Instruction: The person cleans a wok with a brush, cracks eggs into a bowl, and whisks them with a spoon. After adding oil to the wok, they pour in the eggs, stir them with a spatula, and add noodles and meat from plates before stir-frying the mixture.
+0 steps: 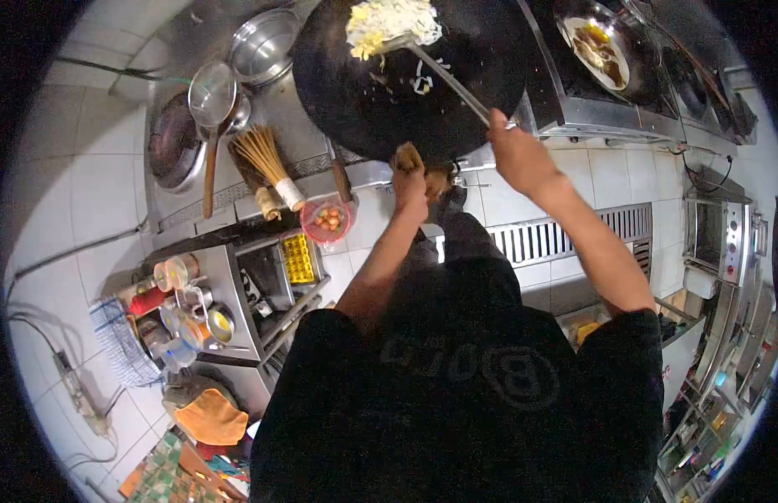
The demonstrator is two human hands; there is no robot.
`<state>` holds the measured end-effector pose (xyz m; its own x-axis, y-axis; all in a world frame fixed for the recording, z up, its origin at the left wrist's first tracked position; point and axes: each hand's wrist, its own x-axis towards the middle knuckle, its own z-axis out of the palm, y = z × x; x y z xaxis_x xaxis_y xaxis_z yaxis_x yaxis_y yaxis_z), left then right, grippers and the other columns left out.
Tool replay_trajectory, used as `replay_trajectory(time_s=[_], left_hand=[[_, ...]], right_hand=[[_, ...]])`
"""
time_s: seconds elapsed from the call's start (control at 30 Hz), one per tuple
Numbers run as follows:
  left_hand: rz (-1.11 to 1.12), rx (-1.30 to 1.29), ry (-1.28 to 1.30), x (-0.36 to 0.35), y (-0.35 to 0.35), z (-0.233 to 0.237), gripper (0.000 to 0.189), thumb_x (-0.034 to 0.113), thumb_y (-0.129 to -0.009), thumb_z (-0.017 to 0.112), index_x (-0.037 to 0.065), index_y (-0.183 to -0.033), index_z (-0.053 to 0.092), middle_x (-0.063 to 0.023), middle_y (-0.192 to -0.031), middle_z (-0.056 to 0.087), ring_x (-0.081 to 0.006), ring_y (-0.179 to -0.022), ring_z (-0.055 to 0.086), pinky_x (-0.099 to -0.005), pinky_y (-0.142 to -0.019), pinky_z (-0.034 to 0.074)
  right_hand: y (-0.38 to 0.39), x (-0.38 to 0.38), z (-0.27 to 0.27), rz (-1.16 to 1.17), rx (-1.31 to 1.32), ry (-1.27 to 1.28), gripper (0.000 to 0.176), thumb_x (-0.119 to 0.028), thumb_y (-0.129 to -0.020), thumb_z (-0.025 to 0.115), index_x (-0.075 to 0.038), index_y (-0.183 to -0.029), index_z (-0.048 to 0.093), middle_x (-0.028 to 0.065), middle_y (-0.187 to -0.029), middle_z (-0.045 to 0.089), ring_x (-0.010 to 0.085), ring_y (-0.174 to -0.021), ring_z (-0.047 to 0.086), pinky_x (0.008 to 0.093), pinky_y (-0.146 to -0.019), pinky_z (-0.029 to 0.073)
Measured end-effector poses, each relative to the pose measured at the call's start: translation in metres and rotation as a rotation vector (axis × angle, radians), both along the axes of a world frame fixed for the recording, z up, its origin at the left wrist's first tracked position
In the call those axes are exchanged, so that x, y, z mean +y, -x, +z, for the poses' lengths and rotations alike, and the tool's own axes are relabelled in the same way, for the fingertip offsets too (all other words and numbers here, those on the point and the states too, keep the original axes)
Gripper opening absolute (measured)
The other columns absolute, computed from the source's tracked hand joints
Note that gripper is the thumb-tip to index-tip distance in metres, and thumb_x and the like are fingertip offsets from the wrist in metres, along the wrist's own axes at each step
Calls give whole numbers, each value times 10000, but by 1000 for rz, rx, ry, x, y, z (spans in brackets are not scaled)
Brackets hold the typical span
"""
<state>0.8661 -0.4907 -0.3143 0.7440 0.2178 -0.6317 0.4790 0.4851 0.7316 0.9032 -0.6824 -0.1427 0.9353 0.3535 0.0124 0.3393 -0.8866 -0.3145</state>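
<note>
A large black wok (364, 109) fills the top middle of the view. Near its far side lies a pile of pale noodle-like food with yellow egg (393, 21), and a few loose white scraps are scattered below. My right hand (523, 158) is closed around the handle of a long metal wok spatula (452, 84), whose head meets the near edge of the food and is partly covered. At the wok's near rim, my left hand (410, 184) grips a folded brown cloth (407, 157). Whether its fingers also hold a wok handle is hidden.
Left of the wok are a steel bowl (265, 46), a wire strainer (213, 92), a bamboo wok brush (267, 159) and a pink basket (326, 220) of small reddish items. A second pan (599, 54) with brown liquid sits at upper right. Jars (175, 272) crowd the left counter.
</note>
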Motion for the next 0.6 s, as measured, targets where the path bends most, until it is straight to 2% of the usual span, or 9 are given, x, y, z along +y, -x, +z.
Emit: replay_trajectory(time_s=[0.07,0.1,0.2,0.23,0.37,0.47,0.5,0.53,0.6], left_hand=[[119,15,-114,-7,11,33,361,212,-894,591,41,-1198,500,-95,-1093,578,-196,-895,616,-333,-686,520],[84,-16,81,3,5,49,304,214,-919,551,131,-1207,505,-67,-1087,628,-190,-944,650,-332,-720,556],[-38,174,65,17,-31,49,310,213,-935,536,138,-1233,495,-65,-1087,628,-201,-901,661,-332,-703,555],[51,70,88,10,-32,32,295,212,-943,533,121,-1222,500,-71,-1072,637,-221,-827,670,-351,-668,555],[14,-115,65,6,-8,39,221,171,-935,553,90,-1136,513,-83,-954,658,-241,-733,673,-357,-582,558],[68,12,172,14,-33,62,261,176,-944,563,125,-1195,509,-69,-916,661,-224,-729,673,-355,-596,564],[13,-66,126,11,-41,23,356,230,-960,518,60,-1272,486,-66,-1110,594,-241,-917,641,-368,-708,540],[13,-76,130,9,-35,-8,356,230,-960,518,60,-1272,486,-66,-1110,594,-241,-917,641,-368,-708,540],[-57,-234,-435,8,-19,-42,317,260,-956,536,78,-1211,485,-74,-1150,548,-238,-948,627,-396,-680,542]], right_hand=[[12,-8,58,48,66,122,171,-34,-914,446,40,-1069,446,286,-819,635,401,-737,669,481,-608,548],[19,-9,75,82,144,242,249,-47,-921,453,56,-1147,460,291,-860,636,408,-776,663,495,-640,536],[7,4,-7,46,-4,201,299,-40,-897,476,58,-1178,446,270,-917,628,417,-753,658,486,-657,545],[-1,9,-23,66,-44,322,359,-40,-860,517,89,-1184,433,262,-941,615,424,-741,655,477,-681,553],[14,-10,44,166,-73,260,250,-100,-900,481,61,-1090,507,250,-925,629,329,-696,698,390,-590,576],[-4,-14,-57,319,-324,343,275,-98,-898,470,54,-1126,494,284,-1041,620,374,-731,692,418,-626,579],[-15,-4,-91,151,-325,280,260,-101,-914,458,49,-1125,484,315,-1006,625,438,-763,667,478,-649,559],[-18,1,-74,151,-334,284,260,-101,-914,458,49,-1125,484,315,-1006,625,438,-763,667,478,-649,559],[-16,5,0,-118,188,13,251,-115,-933,457,57,-1115,478,314,-871,634,469,-772,645,524,-669,531]])
